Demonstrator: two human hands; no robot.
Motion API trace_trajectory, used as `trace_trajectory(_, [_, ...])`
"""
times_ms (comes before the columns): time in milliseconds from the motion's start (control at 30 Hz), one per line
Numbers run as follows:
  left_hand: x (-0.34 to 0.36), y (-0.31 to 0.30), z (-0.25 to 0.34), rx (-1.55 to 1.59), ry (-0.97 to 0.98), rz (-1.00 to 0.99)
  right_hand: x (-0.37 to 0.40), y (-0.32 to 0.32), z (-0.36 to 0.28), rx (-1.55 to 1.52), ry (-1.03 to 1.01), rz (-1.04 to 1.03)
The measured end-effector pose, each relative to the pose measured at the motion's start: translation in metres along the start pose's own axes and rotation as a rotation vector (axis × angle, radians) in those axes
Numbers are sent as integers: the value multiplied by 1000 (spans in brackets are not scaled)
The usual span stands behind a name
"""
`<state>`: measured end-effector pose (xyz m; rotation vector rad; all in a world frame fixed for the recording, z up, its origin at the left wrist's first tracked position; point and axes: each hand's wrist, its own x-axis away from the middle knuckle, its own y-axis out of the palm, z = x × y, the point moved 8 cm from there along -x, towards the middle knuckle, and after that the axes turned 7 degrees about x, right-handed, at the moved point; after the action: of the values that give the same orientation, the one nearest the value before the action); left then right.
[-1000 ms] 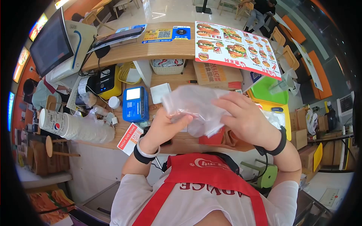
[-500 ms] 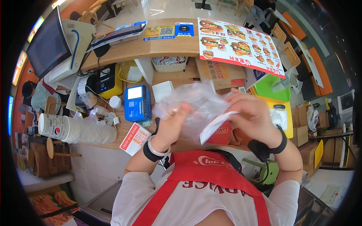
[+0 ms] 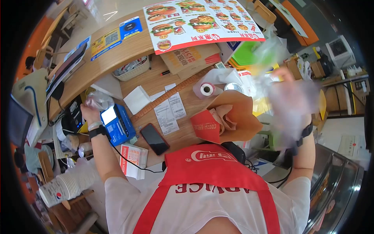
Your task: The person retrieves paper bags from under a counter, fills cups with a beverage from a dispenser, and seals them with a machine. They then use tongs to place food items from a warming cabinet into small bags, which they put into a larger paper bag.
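At the left, my left hand [image 3: 90, 114] is closed on crumpled clear plastic [image 3: 99, 100], above the blue device [image 3: 117, 124] with a lit screen. My right hand [image 3: 287, 84], smeared by motion, is raised at the right with a thin clear plastic bag [image 3: 290, 109] in its grasp; the bag hides part of the hand. An open brown paper bag [image 3: 242, 115] with a red panel and folded paper inside stands on the counter between my hands. Left of it lie a dark phone [image 3: 155, 139] and printed receipts [image 3: 166, 115].
A paper-like roll [image 3: 206, 89] sits behind the brown bag. White napkins [image 3: 137, 100] and a wooden ruler [image 3: 171, 93] are nearby. Stacked paper cups [image 3: 68, 183] stand at lower left. A menu sheet [image 3: 202, 23] covers part of the raised ledge [image 3: 132, 48]. Green and yellow trays lie at the right.
My hands have moved apart, the left to the far left and the right outward with the plastic bag. The view has turned, and the brown bag, phone and receipts now show.
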<state>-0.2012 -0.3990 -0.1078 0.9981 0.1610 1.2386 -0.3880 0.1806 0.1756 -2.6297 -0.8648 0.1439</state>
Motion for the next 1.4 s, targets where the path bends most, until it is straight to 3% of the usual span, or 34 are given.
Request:
trace_trajectory(33, [8,16,4,-93,99,-10,-5,33,3,-86,139,-341])
trace_trajectory(67, [10,26,9,-185,202,-19,-7,49,16,129,90,-474])
trace_trajectory(133, [-10,35,-7,-179,118,-66,-13,81,19,681,-173,-559])
trace_trajectory(200, [-13,54,-23,-216,32,-243,-17,112,40,1075,-351,-593])
trace_trajectory(267, [-4,49,-36,-263,-12,-138,-22,142,60,1323,-417,-687])
trace_trajectory(333, [10,40,-48,-357,-65,-37,-26,165,78,1379,-293,-897])
trace_trajectory(367, [17,37,-51,-345,-78,-46,-22,170,150,1456,234,-1342])
trace_trajectory(400, [14,24,-52,-314,-35,-35,-22,179,164,1460,223,-1348])
trace_trajectory(467, [47,17,-49,-319,-15,5,-32,196,171,1738,-172,-1232])
trace_trajectory(500, [68,15,-49,-316,-10,11,-32,197,186,1741,-181,-1235])
trace_trajectory(567, [115,27,-45,-373,91,-126,-28,201,202,1366,-152,-1217])
trace_trajectory(600, [138,33,-56,-399,49,-211,-29,197,197,1367,-156,-1218])
trace_trajectory(667, [184,39,-89,-521,-74,-369,-4,199,175,1296,-480,-1504])
trace_trajectory(700, [218,47,-108,-647,-154,-479,-22,200,181,1251,-209,-1275])
trace_trajectory(733, [246,50,-130,-756,-286,-600,-20,197,160,1251,-214,-1280])
trace_trajectory(800, [299,48,-174,-891,-537,-849,-22,163,99,1158,186,-1165])
trace_trajectory(867, [335,42,-206,-1116,-497,-1068,-22,138,43,985,-385,-797])
trace_trajectory(933, [365,53,-220,-1255,-374,-1250,-15,85,-3,598,-441,-535])
trace_trajectory(967, [374,53,-228,-1253,-373,-1250,-11,53,-1,595,-433,-339])
trace_trajectory(1033, [382,60,-233,-1366,-78,-1261,3,2,21,669,-367,-69])
trace_trajectory(1167, [388,65,-241,-1370,-54,-1175,51,25,135,621,-277,-219])
trace_trajectory(1200, [392,71,-234,-1332,64,-1126,60,44,153,545,-300,-303])
trace_trajectory(1267, [399,73,-232,-1297,184,-1063,63,67,184,305,-102,-219])
trace_trajectory(1333, [406,71,-235,-1176,290,-1110,62,76,199,295,-162,-157])
trace_trajectory(1400, [409,62,-232,-1152,254,-1035,65,73,198,280,-223,-99])
